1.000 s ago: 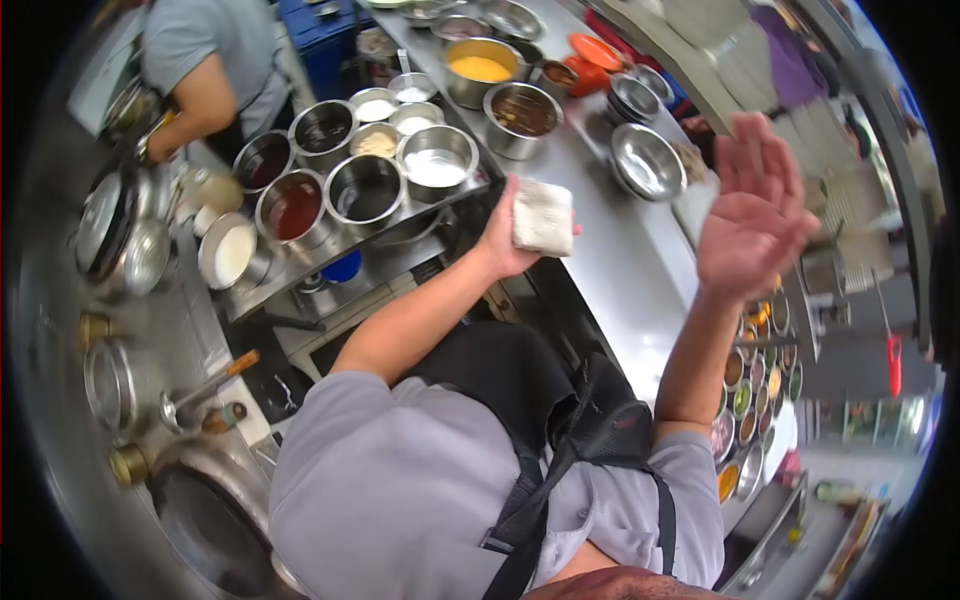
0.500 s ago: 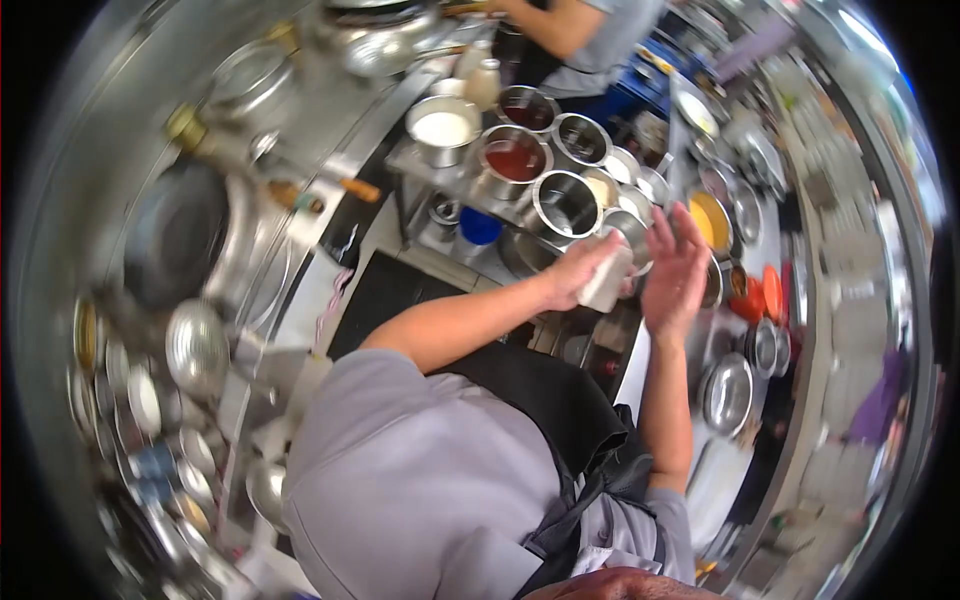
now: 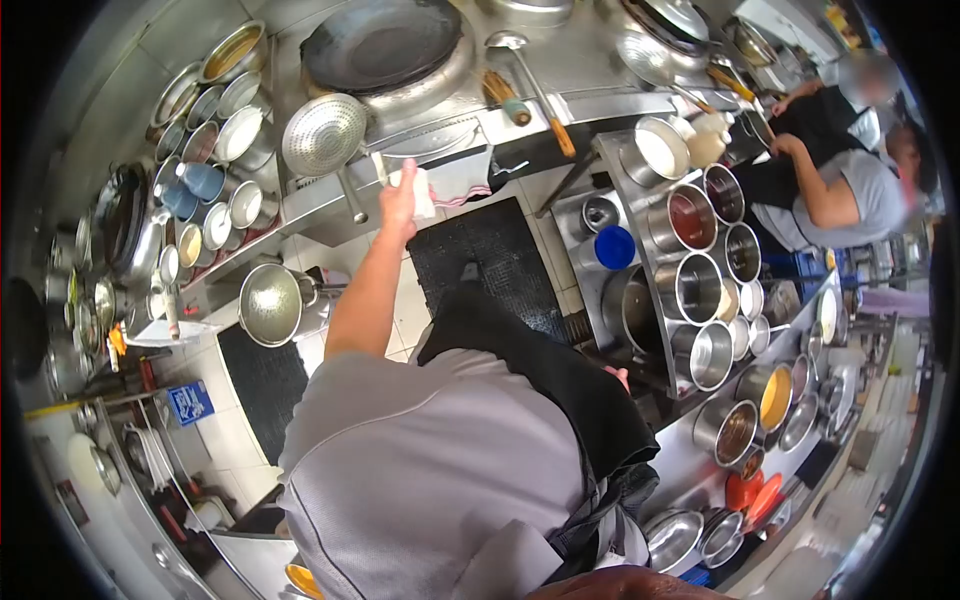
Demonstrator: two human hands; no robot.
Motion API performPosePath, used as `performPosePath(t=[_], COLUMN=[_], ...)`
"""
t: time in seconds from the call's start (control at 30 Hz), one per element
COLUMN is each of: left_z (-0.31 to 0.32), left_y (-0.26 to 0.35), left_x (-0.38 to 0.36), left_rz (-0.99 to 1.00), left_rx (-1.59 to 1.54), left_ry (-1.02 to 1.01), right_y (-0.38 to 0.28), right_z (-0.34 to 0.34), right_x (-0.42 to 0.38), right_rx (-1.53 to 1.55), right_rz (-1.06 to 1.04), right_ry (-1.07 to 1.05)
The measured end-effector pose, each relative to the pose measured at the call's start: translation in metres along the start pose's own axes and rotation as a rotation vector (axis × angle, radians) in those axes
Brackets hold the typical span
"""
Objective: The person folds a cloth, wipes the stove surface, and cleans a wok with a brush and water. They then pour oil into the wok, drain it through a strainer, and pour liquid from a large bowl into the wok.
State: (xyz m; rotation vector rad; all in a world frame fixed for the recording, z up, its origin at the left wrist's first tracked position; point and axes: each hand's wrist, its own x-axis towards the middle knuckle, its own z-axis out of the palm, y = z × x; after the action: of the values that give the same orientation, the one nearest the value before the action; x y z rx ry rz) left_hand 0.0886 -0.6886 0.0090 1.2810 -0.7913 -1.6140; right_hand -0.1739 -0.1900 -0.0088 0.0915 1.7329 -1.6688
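Observation:
My left hand (image 3: 398,205) reaches out toward the stove's front edge, its fingers closed on a white folded cloth (image 3: 424,196). Close to it, a perforated strainer (image 3: 324,135) rests on the counter edge with its handle jutting out over the floor. A white towel with a red stripe (image 3: 468,180) hangs just right of the hand. Only a small part of my right hand (image 3: 619,377) shows beside my black apron; its fingers are mostly hidden.
A dark wok (image 3: 382,45) sits on the stove; a ladle (image 3: 530,82) and a bamboo brush (image 3: 506,98) lie right of it. Metal pots (image 3: 698,287) crowd the right-hand rack. A co-worker (image 3: 835,185) stands at far right. A steel bowl (image 3: 270,304) is at left.
My view has swung left toward the stove. My left hand, with the white cloth, has moved from beside the pots to the stove's front. My right hand has dropped from its raised position to beside my apron.

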Motion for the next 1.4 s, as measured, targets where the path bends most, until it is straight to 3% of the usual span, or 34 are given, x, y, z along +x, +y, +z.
performPosePath(t=[0.07,0.17,0.3,0.37,0.43,0.5,0.6,0.7,0.73,0.83,0.9,0.93,1.03,1.1,1.17,1.23,1.3,1.4], left_z=[-0.021,-0.033,-0.05,-0.059,-0.046,-0.085,-0.108,-0.117,-0.116,-0.119,-0.12,-0.123,-0.114,-0.107,-0.108,-0.096,-0.08,-0.074], left_y=[0.015,0.027,0.022,0.022,0.057,0.023,0.006,0.004,0.005,-0.001,-0.012,-0.018,-0.027,-0.016,-0.018,-0.015,-0.005,-0.022], left_x=[0.023,0.064,0.119,0.126,0.094,0.134,0.148,0.156,0.156,0.157,0.167,0.172,0.168,0.152,0.156,0.153,0.15,0.15], left_rz=[0.037,0.151,0.202,0.198,0.248,0.163,0.064,0.1,0.079,0.111,0.154,0.299,0.32,0.199,0.218,0.232,0.258,0.291], left_rx=[0.004,0.018,-0.085,-0.07,0.101,0.201,0.224,0.127,0.135,0.175,0.41,0.636,0.383,0.32,0.388,0.457,1.208,1.119], left_ry=[0.044,0.155,0.316,0.297,0.328,0.315,0.242,0.12,0.078,0.053,0.14,0.155,0.223,0.282,0.287,0.31,0.546,0.706], right_y=[0.009,-0.036,-0.068,-0.067,-0.059,-0.058,-0.059,-0.115,-0.124,-0.145,-0.162,-0.173,-0.181,-0.185,-0.194,-0.191,-0.179,-0.184], right_z=[0.021,0.064,0.094,0.096,0.097,0.11,0.127,0.225,0.229,0.266,0.291,0.306,0.343,0.37,0.399,0.422,0.441,0.464], right_x=[0.014,0.018,0.065,0.097,0.12,0.14,0.174,0.154,0.18,0.227,0.255,0.263,0.299,0.323,0.331,0.351,0.374,0.38], right_rx=[-0.152,-0.4,-0.733,-0.865,-0.764,-0.664,-1.029,-1.286,-1.182,-1.25,-1.189,-1.207,-1.172,-1.18,-1.208,-1.251,-1.302,-1.407], right_rz=[-0.097,-0.169,-0.319,-0.293,-0.202,-0.11,-0.184,-0.16,-0.222,-0.367,-0.468,-0.494,-0.573,-0.858,-0.976,-0.928,-0.923,-0.872], right_ry=[-0.125,-0.191,-0.188,-0.127,-0.133,-0.148,-0.358,-0.275,-0.513,-0.554,-0.613,-0.633,-0.591,-0.614,-0.576,-0.605,-0.643,-0.672])
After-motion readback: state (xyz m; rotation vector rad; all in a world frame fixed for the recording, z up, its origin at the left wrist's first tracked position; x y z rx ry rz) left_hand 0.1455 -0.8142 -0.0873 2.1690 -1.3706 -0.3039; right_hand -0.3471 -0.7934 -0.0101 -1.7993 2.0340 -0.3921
